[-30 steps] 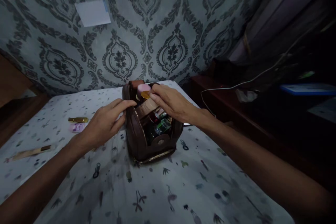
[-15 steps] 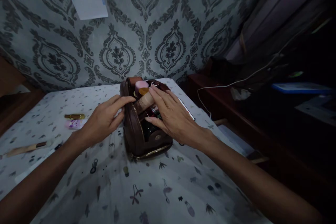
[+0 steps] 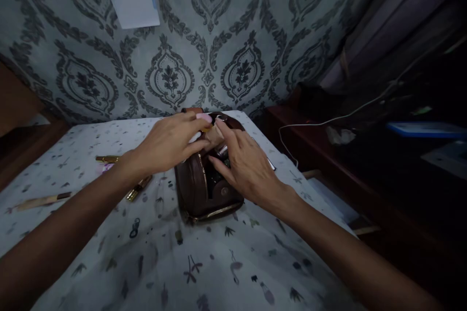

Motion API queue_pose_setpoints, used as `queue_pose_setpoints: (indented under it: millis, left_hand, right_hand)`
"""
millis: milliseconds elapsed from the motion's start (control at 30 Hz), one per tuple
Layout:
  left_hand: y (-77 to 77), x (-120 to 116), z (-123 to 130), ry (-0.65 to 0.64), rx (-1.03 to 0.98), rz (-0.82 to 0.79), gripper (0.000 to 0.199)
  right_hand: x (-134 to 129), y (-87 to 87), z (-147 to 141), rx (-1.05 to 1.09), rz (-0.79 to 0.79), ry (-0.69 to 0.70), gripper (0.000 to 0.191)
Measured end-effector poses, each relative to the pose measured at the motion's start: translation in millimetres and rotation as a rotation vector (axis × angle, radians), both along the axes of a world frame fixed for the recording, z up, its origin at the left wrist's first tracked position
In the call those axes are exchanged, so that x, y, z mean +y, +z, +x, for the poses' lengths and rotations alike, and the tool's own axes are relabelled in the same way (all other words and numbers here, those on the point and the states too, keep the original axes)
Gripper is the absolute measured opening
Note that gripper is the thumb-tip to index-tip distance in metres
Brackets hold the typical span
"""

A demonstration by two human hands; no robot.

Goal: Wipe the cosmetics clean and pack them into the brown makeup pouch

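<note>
A brown zip bag (image 3: pixel 191 180) lies unzipped on the patterned bedding, packed with cosmetics. My left hand (image 3: pixel 171 141) reaches over its left side, thumb and fingers curled around a small whitish item that I cannot make out. Close by those fingertips is a pink round lid (image 3: pixel 204 117). My right hand (image 3: pixel 248 160) rests over the bag's right side with fingers stretched and thumb apart. Its fingertips touch a beige tube or bottle (image 3: pixel 215 137), partly hidden between the hands. Other contents sit in shadow.
Left on the bedding (image 3: pixel 153 262) are a gold tube (image 3: pixel 106 159), another gold tube (image 3: pixel 138 189) and a wooden-handled brush (image 3: pixel 44 201). A flat device edge shows behind my right hand. A white cable (image 3: pixel 328 120) crosses the dark red furniture (image 3: pixel 314 155) at right.
My left hand has moved right from the bag's edge to over its opening and curled around something. A gold tube beneath my left forearm now shows. The view has shifted slightly.
</note>
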State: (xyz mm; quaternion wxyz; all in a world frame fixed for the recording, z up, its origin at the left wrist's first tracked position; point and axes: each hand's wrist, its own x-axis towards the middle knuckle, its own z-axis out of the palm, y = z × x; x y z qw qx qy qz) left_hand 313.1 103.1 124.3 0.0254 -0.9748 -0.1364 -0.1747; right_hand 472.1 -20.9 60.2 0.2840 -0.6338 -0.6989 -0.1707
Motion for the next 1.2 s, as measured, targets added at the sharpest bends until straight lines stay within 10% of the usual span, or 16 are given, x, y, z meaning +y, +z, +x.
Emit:
queue_pose_setpoints:
  millis: [600, 1000, 1200]
  left_hand:
    - [23.1, 25, 40, -0.128, 0.432, -0.179, 0.021]
    - [5.6, 30, 29, -0.141, 0.193, -0.276, 0.043]
    - [3.4, 24, -2, -0.088, -0.337, -0.41, 0.027]
  right_hand:
    - [1, -10.3, 4, 0.054, 0.043, 0.057, 0.055]
    - [0, -12.7, 5, -0.019, 0.017, 0.012, 0.056]
    - [-1, 1.1, 18, 0.185, 0.068, 0.06, 0.062]
